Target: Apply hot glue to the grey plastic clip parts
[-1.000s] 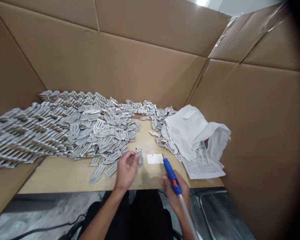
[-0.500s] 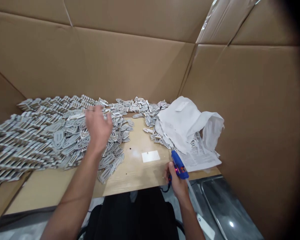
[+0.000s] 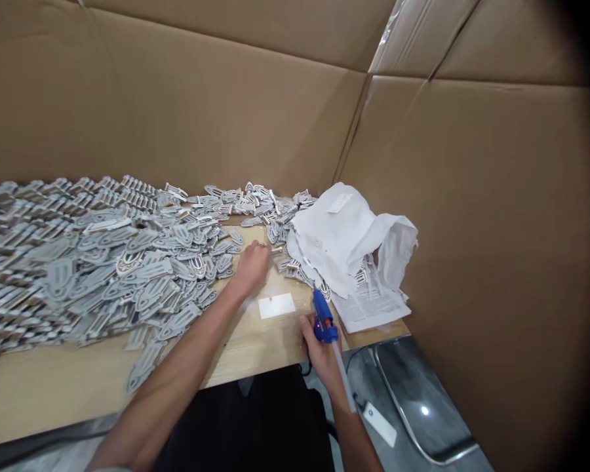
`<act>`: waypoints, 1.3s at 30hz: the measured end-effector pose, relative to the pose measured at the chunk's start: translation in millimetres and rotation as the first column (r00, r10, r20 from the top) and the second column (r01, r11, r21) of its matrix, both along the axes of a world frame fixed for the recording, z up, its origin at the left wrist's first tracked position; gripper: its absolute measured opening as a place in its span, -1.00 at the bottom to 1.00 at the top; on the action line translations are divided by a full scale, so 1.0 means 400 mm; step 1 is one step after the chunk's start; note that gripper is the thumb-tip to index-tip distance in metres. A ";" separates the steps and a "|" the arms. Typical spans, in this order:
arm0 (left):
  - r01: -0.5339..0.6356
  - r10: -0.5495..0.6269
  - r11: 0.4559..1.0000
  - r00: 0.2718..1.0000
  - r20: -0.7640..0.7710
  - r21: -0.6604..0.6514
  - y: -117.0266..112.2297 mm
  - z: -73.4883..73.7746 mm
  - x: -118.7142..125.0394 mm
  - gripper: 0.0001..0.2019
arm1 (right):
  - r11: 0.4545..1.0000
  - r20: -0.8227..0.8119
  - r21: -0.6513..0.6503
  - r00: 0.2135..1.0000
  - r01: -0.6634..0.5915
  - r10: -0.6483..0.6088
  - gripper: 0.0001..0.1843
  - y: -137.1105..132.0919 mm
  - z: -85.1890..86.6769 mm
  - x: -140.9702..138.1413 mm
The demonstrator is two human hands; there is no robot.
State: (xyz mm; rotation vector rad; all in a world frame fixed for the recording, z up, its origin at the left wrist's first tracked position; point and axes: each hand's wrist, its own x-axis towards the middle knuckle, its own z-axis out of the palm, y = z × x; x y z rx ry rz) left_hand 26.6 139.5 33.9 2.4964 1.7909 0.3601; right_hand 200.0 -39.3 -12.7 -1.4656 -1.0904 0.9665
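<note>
My right hand [image 3: 319, 344] grips a blue hot glue gun [image 3: 323, 316]; its nozzle points away toward the paper, and a long translucent glue stick [image 3: 344, 377] sticks out of its back. My left hand [image 3: 254, 264] is over the middle of the table, fingers closed at a small flat slotted piece [image 3: 277, 250] beside the smaller pile. That piece is partly hidden by the fingers. A white card [image 3: 276, 306] lies flat on the table between the two hands. To the left spreads a large heap of grey slotted pieces [image 3: 152, 282] with pointed ends.
Dense rows of the same pieces [image 3: 19, 262] fill the far left. Crumpled white paper [image 3: 334, 229] covers part of the smaller pile [image 3: 275, 223] at right. Cardboard walls [image 3: 216, 111] enclose the table [image 3: 255, 354]. A white power strip [image 3: 379, 424] lies below, right of my forearm.
My left hand has moved from the large left heap rightward to the smaller pile's edge. The view has shifted right. My right hand keeps hold of the glue gun.
</note>
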 end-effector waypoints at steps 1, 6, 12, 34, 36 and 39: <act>-0.041 0.039 0.999 0.997 0.066 0.020 -0.019 0.003 -0.022 -0.72 | 1.000 0.027 0.030 1.000 -0.003 0.002 -0.55 0.004 -0.010 -0.003; -0.309 0.250 0.949 0.850 0.465 0.056 -0.196 0.016 -0.135 -0.81 | 0.961 0.235 0.133 0.950 -0.242 0.207 -0.86 0.049 -0.014 -0.059; -0.419 0.366 0.902 0.607 0.705 -0.108 -0.385 -0.038 -0.162 -0.78 | 0.883 0.726 0.102 0.641 -0.459 0.250 -0.76 0.148 0.044 -0.189; -0.182 0.399 0.911 0.154 0.904 -0.371 -0.391 -0.121 -0.074 -0.68 | 0.914 0.192 0.143 0.917 -0.379 0.350 -0.81 0.132 0.110 -0.113; -0.152 0.409 0.908 0.125 0.904 -0.390 -0.393 -0.118 -0.075 -0.64 | 0.896 0.234 0.118 0.889 -0.427 0.393 -0.86 0.122 0.115 -0.113; -0.117 0.392 0.917 0.078 0.917 -0.382 -0.394 -0.119 -0.078 -0.60 | 0.895 0.255 0.120 0.884 -0.430 0.391 -0.88 0.116 0.105 -0.119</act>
